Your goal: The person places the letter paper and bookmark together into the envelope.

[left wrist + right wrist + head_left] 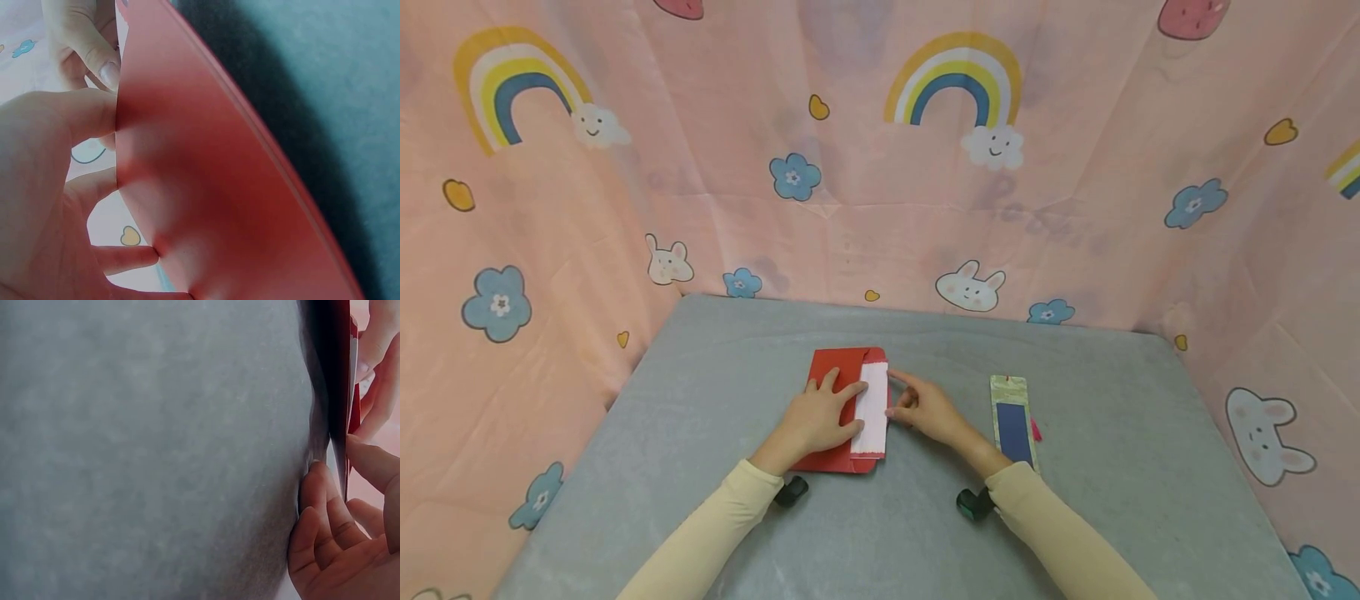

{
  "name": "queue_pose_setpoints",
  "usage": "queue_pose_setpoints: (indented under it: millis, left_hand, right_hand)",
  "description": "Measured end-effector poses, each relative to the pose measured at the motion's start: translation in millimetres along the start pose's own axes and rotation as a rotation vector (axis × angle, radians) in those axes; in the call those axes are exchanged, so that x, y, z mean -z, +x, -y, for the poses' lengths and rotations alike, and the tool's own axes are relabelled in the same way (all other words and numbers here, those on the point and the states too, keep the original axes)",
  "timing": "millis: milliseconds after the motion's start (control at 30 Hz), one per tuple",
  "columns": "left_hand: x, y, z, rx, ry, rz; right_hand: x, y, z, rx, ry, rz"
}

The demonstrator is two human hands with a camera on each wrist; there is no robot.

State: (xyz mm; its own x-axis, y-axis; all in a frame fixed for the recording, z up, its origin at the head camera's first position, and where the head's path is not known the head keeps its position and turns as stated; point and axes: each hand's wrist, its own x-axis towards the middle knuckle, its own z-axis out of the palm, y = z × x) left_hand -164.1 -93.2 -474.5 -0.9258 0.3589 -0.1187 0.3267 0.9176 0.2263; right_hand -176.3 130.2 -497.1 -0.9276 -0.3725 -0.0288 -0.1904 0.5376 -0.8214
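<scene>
A red envelope (835,442) lies on the grey table. Along its right side runs a long white strip (871,408) with wavy ends. My left hand (818,415) rests on the envelope with spread fingers, thumb and index tips on the white strip. In the left wrist view, those fingers press against the red face (206,156). At the right edge, my right hand (931,410) has its thumb and index finger against the envelope's side, other fingers curled. In the right wrist view, the edge (349,394) sits between the thumb and curled fingers; the exact contact is partly hidden.
A narrow green-patterned piece (1009,388) with a dark blue panel lies right of the right hand, partly behind the forearm. A pink tassel (1036,431) shows beside it. Pink printed cloth (865,242) surrounds the table (1112,450). Black devices (974,505) sit at both wrists.
</scene>
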Motion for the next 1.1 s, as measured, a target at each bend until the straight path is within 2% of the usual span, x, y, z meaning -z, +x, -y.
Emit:
queue_pose_setpoints:
  millis: [167, 467, 800, 1100]
  left_hand:
    - [-0.2, -0.7, 0.4, -0.01, 0.014, -0.009]
    - [-1.1, -0.4, 0.8, -0.024, 0.03, -0.034]
    - [-1.0, -0.4, 1.6, -0.03, 0.018, -0.021]
    - [-2.8, 1.3, 2.2, -0.036, 0.04, -0.006]
  right_hand:
    - [-1, 1, 2, -0.023, -0.01, 0.006]
    - [0, 1, 7, -0.017, -0.043, 0.025]
    - [-3, 3, 6, 0.023, -0.147, 0.015]
    - [-12, 4, 5, 0.011, -0.25, -0.018]
